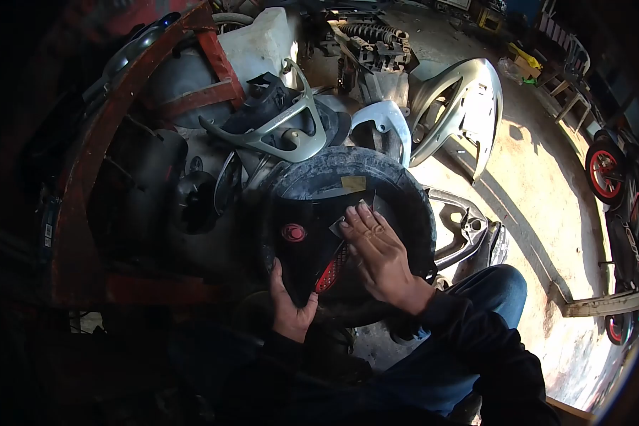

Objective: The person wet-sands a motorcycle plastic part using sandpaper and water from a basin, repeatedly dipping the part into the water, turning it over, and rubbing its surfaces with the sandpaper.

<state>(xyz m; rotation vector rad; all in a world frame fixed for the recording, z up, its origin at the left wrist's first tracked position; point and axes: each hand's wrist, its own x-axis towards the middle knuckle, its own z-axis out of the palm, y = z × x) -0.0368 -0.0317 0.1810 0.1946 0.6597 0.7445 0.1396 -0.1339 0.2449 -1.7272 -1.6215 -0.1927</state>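
Observation:
My left hand (291, 307) grips the lower edge of a black motorcycle body panel (307, 224), its thumb apart from the fingers, which are partly hidden underneath. The panel carries a round red emblem and a red mesh insert (329, 273). Over the panel's right side lies my right hand (383, 255), fingers together and pressing down on a small grey sheet that looks like sandpaper (336, 228). Only the sheet's corners show. Behind and beneath the panel is a round black basin (341, 162) with a tan patch (353, 184) inside it.
Beyond the basin lie a silver-green fairing piece (291, 145), a pale curved fairing (486, 85) and a white bracket-like part (387, 117). A rusty red metal frame (85, 163) curves along the left. At right are a red-wheeled motorcycle (607, 170) and a wooden beam (607, 304).

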